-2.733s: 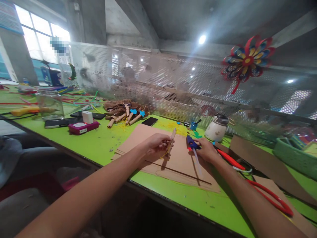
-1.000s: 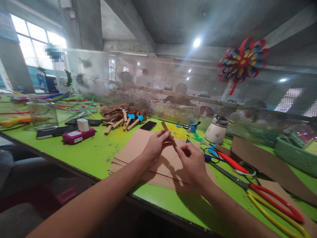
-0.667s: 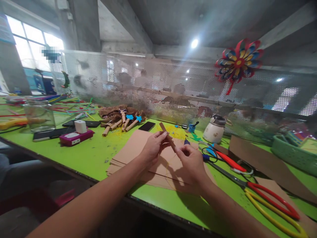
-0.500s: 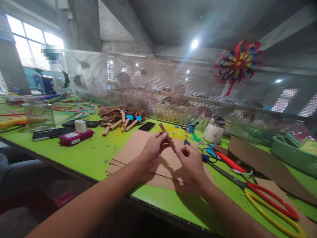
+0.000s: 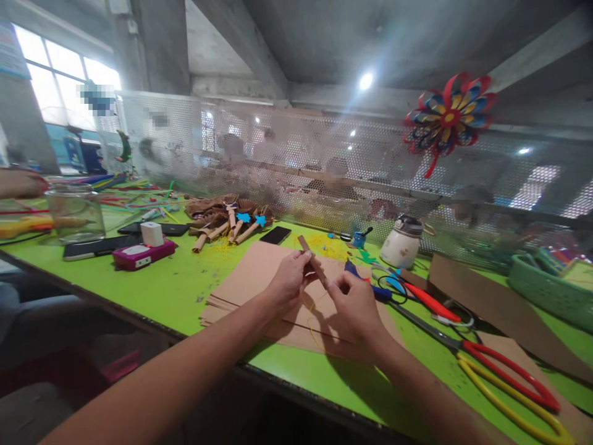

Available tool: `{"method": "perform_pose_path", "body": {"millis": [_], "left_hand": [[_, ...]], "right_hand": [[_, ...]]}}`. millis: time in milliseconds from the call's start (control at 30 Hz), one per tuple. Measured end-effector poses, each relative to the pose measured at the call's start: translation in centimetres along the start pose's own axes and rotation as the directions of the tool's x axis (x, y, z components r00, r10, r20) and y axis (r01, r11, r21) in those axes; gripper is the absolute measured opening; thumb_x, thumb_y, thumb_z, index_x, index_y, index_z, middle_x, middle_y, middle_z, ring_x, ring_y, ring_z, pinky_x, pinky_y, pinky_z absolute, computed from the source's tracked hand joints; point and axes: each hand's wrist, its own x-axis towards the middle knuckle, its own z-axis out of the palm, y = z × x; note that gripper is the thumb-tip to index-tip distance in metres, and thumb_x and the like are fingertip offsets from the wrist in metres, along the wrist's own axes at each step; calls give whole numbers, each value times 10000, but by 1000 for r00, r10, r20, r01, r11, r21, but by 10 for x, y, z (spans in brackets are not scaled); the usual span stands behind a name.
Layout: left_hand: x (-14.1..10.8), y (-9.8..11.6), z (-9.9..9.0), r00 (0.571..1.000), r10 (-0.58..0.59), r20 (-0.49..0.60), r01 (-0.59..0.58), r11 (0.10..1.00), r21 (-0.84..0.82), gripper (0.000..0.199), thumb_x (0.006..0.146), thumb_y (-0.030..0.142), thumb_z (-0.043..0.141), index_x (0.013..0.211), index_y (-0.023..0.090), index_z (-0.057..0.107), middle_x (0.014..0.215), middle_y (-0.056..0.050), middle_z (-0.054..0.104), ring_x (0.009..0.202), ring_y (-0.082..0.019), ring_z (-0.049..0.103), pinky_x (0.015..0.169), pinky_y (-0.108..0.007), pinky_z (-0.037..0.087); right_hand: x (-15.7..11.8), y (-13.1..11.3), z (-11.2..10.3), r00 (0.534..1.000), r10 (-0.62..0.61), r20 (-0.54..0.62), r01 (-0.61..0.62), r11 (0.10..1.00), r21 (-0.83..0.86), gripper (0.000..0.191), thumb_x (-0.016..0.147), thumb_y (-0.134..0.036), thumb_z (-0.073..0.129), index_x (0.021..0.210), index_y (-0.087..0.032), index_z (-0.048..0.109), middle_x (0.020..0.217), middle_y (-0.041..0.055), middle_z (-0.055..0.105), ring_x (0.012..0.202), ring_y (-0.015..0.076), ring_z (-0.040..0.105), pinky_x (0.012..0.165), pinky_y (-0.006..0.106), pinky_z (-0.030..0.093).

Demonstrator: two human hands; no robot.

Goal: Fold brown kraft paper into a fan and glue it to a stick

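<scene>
Brown paper or card, a narrow strip [image 5: 316, 264], slants between two bare hands above a stack of tan sheets [image 5: 245, 272] on the green counter [image 5: 180, 293]. The left hand [image 5: 293, 276] pinches it near the upper middle, thumb and fingers drawn close together, while the right hand [image 5: 356, 303] has thumb and forefinger closed at its lower end. A thin yellow thread [image 5: 310, 320] loops down below the strip, over the sheets. Just beyond the right hand lies a blue glue gun [image 5: 382, 293], partly hidden by it, and to the right of that hand are long scissors [image 5: 456, 343] with one red and one yellow handle. Farther back on the counter come a phone [image 5: 275, 235], a tangle of yellow strands [image 5: 331, 248], a cream bottle [image 5: 401, 248] with a dark lid and, toward the left, a heap of brown paper pieces [image 5: 217, 225] bearing blue shapes [image 5: 260, 220]. At the far left, another person's arm [image 5: 18, 184] reaches in behind a glass jar [image 5: 76, 213]. Behind everything stands a perforated screen [image 5: 287, 170].
</scene>
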Motion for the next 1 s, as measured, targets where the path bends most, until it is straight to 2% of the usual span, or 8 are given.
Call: {"method": "perform_pose_path", "body": {"millis": [167,267,333,400,467,567,800,1000], "left_hand": [[2,0,-1,1000,18,10,-18,999,28,128,758,170,514,639,144,476,588,9,519,531,-88,483,558,-232,418],[2,0,-1,1000,9,0,-9,999,39,134,753,158,500,624,148,465,567,14,511,507,-81,465,547,-228,409],[2,0,-2,1000,5,-11,-4,999,43,134,744,154,502,617,151,459,551,20,501,495,-78,456,543,-225,403],[3,-2,-2,1000,12,-18,-11,999,49,138,736,162,510,611,154,453,538,27,490,481,-75,447,529,-220,395],[3,-4,-3,1000,14,-21,-13,999,45,147,733,169,513,604,158,445,526,29,480,468,-75,440,508,-216,383],[4,-6,-4,999,-12,-30,13,1000,23,144,728,136,496,594,155,447,514,28,469,466,-75,439,499,-213,374],[5,-4,-4,994,-72,-80,72,997,-1,147,735,103,490,595,143,479,518,15,473,485,-77,442,508,-214,374],[5,-3,-5,988,-154,0,154,987,-50,132,760,181,532,638,131,531,576,-15,534,539,-94,490,569,-236,410]], "right_hand": [[-2,2,3,997,74,24,-76,993,93,219,723,-340,559,592,-166,532,550,-1,525,502,123,442,460,236,338],[-3,2,5,988,151,23,-153,971,183,196,701,-344,590,760,-159,558,643,17,564,531,135,495,450,233,377],[-4,2,6,977,184,103,-205,945,254,248,724,-358,566,864,-154,566,704,38,594,551,144,527,451,238,398],[-5,3,7,965,167,203,-217,942,257,236,754,-361,524,820,-146,595,684,43,603,549,146,533,463,243,399],[-6,3,8,961,128,244,-184,958,220,242,769,-352,503,709,-142,606,619,35,593,538,144,526,480,247,388],[-7,4,10,971,92,219,-137,970,199,273,784,-354,487,639,-147,589,551,19,563,512,141,507,475,246,365],[-12,1,12,980,101,174,-138,967,214,278,793,-365,469,629,-160,562,522,5,542,476,133,474,444,234,340],[-12,4,12,983,100,155,-138,956,258,275,794,-373,479,628,-164,548,513,-12,508,465,120,437,427,225,317]]}}
